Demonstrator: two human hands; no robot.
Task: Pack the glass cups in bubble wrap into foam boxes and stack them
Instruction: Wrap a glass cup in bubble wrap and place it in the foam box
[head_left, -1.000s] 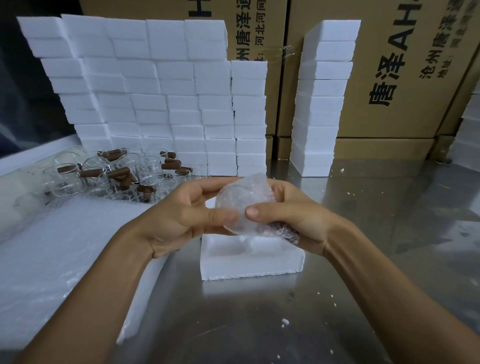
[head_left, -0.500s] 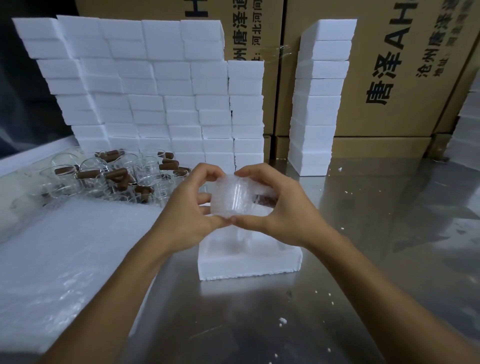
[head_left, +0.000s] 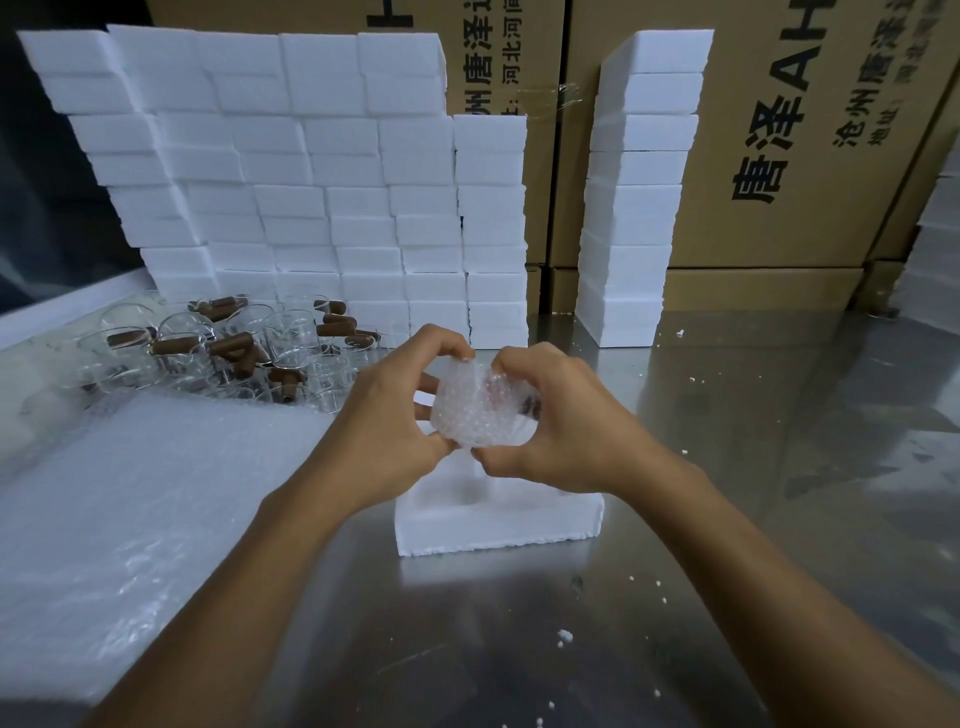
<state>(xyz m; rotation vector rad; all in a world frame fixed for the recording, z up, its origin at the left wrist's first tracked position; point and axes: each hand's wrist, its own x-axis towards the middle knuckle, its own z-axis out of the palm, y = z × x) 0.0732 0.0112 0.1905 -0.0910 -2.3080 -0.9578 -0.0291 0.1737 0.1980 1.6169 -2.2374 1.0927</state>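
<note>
- Setting: a steel table in a packing area, backed by printed cardboard cartons.
- Landmark: an open foam box lying on the table just in front of the person; all places below are given relative to it.
- Left hand: directly above the box's left half, thumb and curled fingers pinching the left side of the wrapped cup.
- Right hand: directly above the box's right half, fingers curled over the top of the bundle and thumb beneath, gripping its right side.
- Change: a second ago the bundle lay on its side across both palms with loose wrap trailing; now it stands turned between the fingertips, the wrap drawn tight, and sits lower and more squarely over the box's hollow.
- Meaning: wrapping appears finished; the step in hand is judged to be seating the cup in the hollow, which it does not yet touch.
- Left of the box: a sheet pile of bubble wrap.
- Behind and left of the box: unwrapped glass cups with brown handles.
- Behind the box: a wall of stacked foam boxes, and a single tall column behind and right.
</note>
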